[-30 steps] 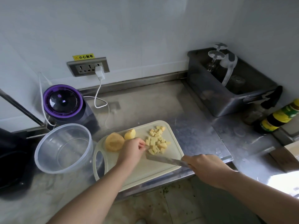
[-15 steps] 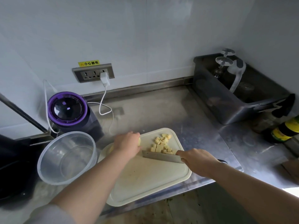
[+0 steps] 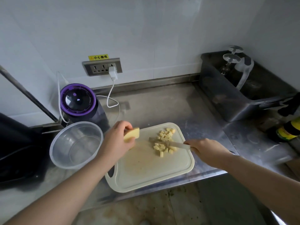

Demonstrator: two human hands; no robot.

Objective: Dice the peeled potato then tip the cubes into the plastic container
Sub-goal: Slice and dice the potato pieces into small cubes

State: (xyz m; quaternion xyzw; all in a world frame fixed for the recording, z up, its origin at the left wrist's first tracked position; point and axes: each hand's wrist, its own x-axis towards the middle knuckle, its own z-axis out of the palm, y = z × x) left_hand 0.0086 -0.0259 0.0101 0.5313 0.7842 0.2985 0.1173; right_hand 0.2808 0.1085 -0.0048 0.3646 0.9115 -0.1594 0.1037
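Note:
My left hand (image 3: 117, 140) holds a yellow potato piece (image 3: 132, 134) lifted over the left part of the cream cutting board (image 3: 146, 172). My right hand (image 3: 206, 150) grips a knife (image 3: 168, 143) whose blade lies among several potato cubes (image 3: 164, 142) on the far right of the board. The clear plastic container (image 3: 76, 144) stands left of the board with nothing visible inside.
A purple-lidded appliance (image 3: 78, 99) stands behind the container, its white cable running to the wall socket (image 3: 102, 66). A dark tub (image 3: 240, 95) with glasses sits at the back right. Sauce bottles (image 3: 289, 130) stand at the right. The counter edge runs just below the board.
My left hand has picked up a potato piece from the board's left end. The knife has swept the cubes toward the right of the board. The view has shifted.

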